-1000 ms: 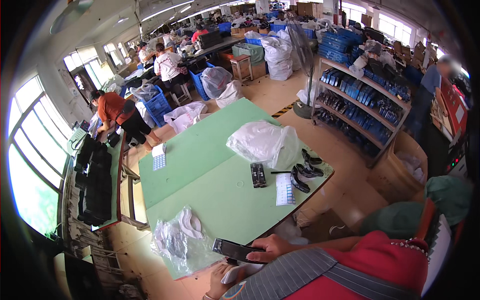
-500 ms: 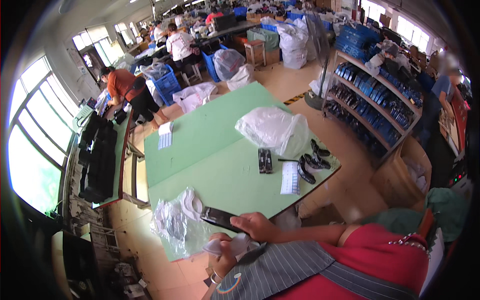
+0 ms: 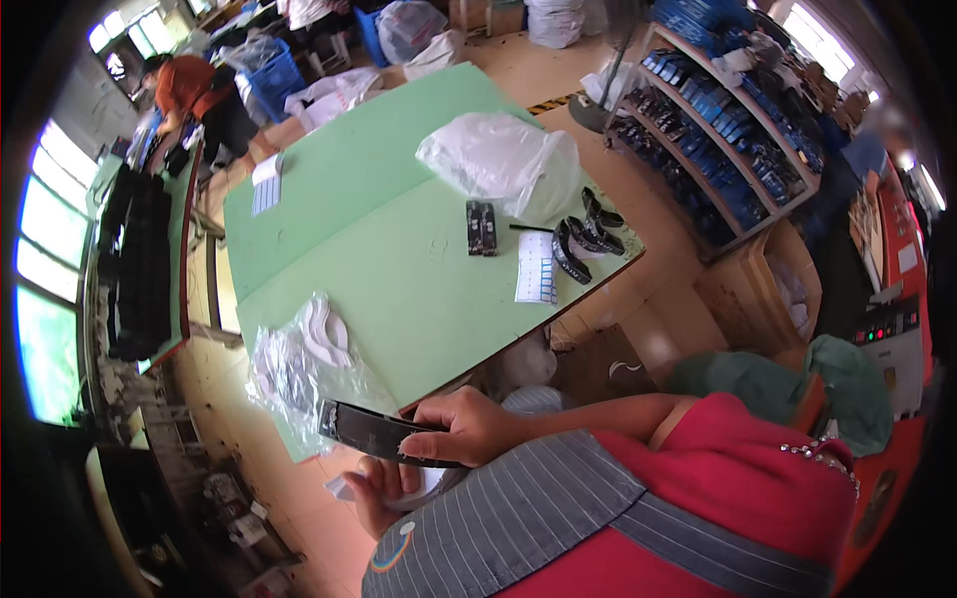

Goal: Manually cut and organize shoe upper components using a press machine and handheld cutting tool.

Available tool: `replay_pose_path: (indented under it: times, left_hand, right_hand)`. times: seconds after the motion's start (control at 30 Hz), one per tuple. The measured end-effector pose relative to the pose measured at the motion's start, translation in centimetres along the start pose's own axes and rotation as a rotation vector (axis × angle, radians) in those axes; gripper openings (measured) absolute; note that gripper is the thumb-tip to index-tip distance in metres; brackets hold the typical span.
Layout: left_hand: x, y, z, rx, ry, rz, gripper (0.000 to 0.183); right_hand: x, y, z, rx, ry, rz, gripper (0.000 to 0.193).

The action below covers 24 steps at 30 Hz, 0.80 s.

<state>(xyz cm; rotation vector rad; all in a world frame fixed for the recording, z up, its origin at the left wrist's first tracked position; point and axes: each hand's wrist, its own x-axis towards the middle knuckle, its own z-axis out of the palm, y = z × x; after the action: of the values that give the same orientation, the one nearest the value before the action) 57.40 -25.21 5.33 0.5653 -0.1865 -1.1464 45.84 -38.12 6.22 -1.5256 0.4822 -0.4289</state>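
Observation:
In my right hand [image 3: 467, 427] is a curved black strip [image 3: 367, 430], pinched between thumb and fingers, its free end pointing left over the table's near edge. Just below it my left hand [image 3: 377, 495] is closed on a curved white strip [image 3: 429, 484], partly covered by my fingers and the apron. A clear plastic bag [image 3: 284, 371] with wavy white strips [image 3: 325, 335] lies on the near left corner of the green table [image 3: 369, 279]. Several curved black pieces [image 3: 570, 253] rest at the table's right edge, near a pair of short black pieces [image 3: 480, 228].
A large translucent bag [image 3: 503, 159] lies at the table's far right. Printed sheets [image 3: 535, 267] sit on the tabletop. A shelf rack [image 3: 718, 140] with blue and black parts stands right, behind a cardboard box [image 3: 763, 289]. Someone in orange [image 3: 189, 88] bends at the left bench.
My view has tilted down and turned, shifting the table up and left. The black strip shows more of its broad face now, and both hands keep their holds.

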Motion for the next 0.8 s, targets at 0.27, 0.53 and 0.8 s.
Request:
replay_pose_path:
  times: [0.27,0.53,0.8]
  left_hand:
    - [-1.6,-0.5,0.5,-0.071,0.050,0.041,0.029]
    - [-12.2,12.8,-2.0,0.316,0.297,0.711,0.023]
    - [-0.6,5.4,-15.7,0.750,0.802,0.056,0.016]
  right_hand:
    - [-0.5,-0.8,-0.8,-0.007,-0.067,-0.078,0.040]
    - [-1.0,4.7,-19.1,0.419,1.026,-0.042,0.036]
    - [6.7,24.3,-15.0,-0.668,0.259,0.549,0.056]
